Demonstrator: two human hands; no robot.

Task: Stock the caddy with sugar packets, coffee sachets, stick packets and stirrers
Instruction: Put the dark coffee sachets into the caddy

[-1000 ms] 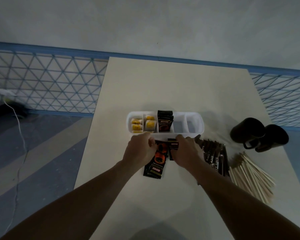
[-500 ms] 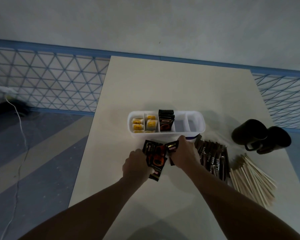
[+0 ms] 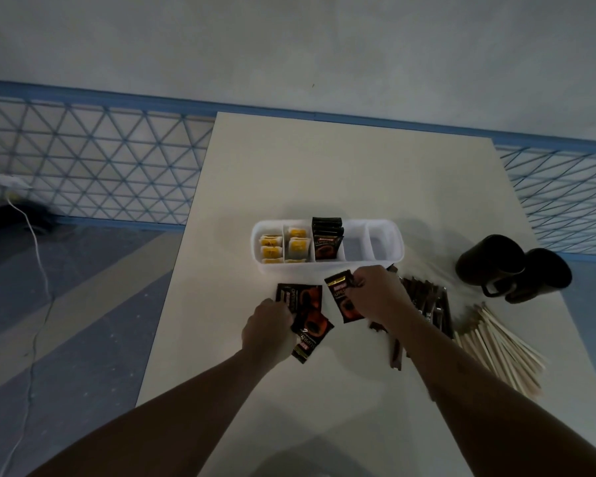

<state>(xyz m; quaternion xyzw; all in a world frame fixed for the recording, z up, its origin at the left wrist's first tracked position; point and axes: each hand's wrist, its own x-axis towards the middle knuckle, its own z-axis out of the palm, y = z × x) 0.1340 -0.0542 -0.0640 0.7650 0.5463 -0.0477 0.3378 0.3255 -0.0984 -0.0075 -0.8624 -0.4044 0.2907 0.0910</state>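
Note:
A white caddy (image 3: 327,268) stands mid-table with yellow sugar packets (image 3: 272,248) in its two left compartments and black coffee sachets (image 3: 327,239) upright in the third; the two right compartments look empty. In front of it, my right hand (image 3: 379,297) pinches one black coffee sachet (image 3: 342,297) by its top edge. My left hand (image 3: 269,330) rests with curled fingers on loose coffee sachets (image 3: 305,315) lying on the table. Brown stick packets (image 3: 430,308) lie behind my right wrist. Wooden stirrers (image 3: 499,352) are fanned out at the right.
Two black mugs (image 3: 510,266) lie on their sides at the table's right edge. The beige table (image 3: 344,173) stretches bare toward the wall. A blue lattice railing (image 3: 93,166) runs behind, and a white cable (image 3: 35,270) trails on the floor to the left.
My right hand has drawn one sachet out of the pile to the right. My left hand has slid back toward me, away from the caddy, staying on the remaining sachets.

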